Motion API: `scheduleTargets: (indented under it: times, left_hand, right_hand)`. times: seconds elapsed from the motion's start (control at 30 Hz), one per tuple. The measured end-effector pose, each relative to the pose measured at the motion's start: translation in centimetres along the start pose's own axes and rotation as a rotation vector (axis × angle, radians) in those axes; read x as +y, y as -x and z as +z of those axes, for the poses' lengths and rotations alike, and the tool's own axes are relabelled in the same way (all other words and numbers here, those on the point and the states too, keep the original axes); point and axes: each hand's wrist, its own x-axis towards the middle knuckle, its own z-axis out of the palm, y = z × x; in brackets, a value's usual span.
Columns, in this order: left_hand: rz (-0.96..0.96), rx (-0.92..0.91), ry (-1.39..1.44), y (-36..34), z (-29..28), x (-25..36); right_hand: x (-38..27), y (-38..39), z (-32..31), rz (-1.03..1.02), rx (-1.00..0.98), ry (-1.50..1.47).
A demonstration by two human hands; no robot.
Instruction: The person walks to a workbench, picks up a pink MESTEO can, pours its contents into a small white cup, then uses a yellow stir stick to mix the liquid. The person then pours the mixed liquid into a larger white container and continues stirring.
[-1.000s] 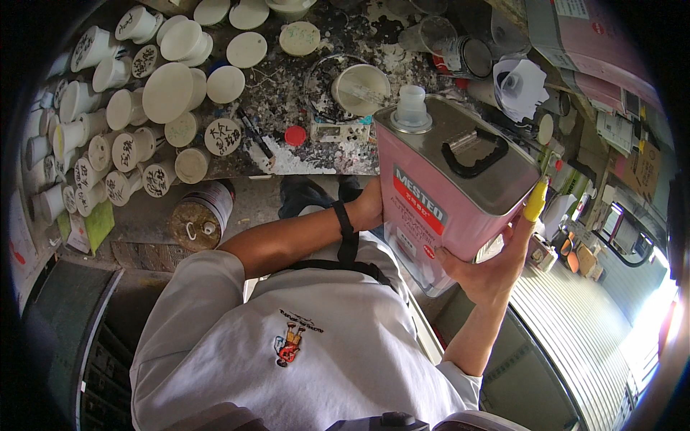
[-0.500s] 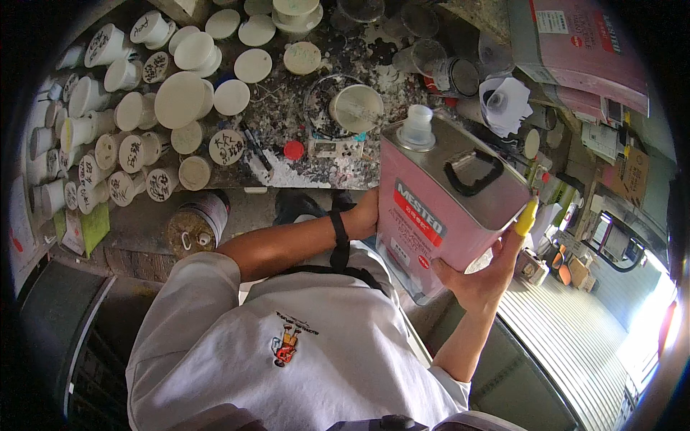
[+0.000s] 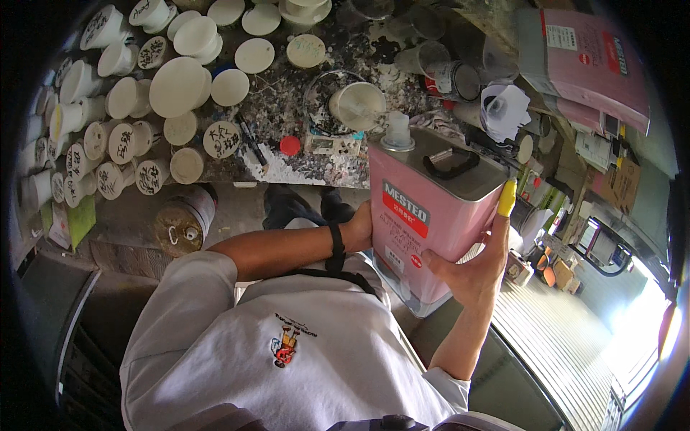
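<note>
Pink can (image 3: 424, 226) held from both sides

White tubs (image 3: 177, 87) are gathered far left. The can is gripped between the left hand (image 3: 358, 228), fingers mostly hidden, and the right hand (image 3: 471, 273), its thumb laid on the front.

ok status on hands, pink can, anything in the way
Right hand gripping pink can, left hand at its left side, partly hidden. Spout on top. Possible obstacle: white tub on bench, near spout in view.
</note>
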Motion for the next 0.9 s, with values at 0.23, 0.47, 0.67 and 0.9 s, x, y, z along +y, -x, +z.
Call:
scheduleTargets:
  times: [0.23, 0.47, 0.67, 0.9]
  left_hand:
    - [0.052, -0.027, 0.021, -0.2, -0.1, 0.0]
    - [0.081, 0.013, 0.057, -0.5, -0.1, -0.2]
    - [0.060, -0.035, 0.023, -0.7, -1.1, -0.3]
    - [0.027, -0.016, -0.007, -0.7, -1.4, -0.1]
  right_hand:
    - [-0.3, -0.2, 0.1, -0.105, 0.036, -0.008]
    - [0.3, 0.0, 0.2, -0.112, 0.048, -0.011]
    - [0.6, 0.1, 0.2, -0.103, 0.058, 0.026]
    - [0.6, 0.2, 0.2, -0.062, 0.053, 0.026]
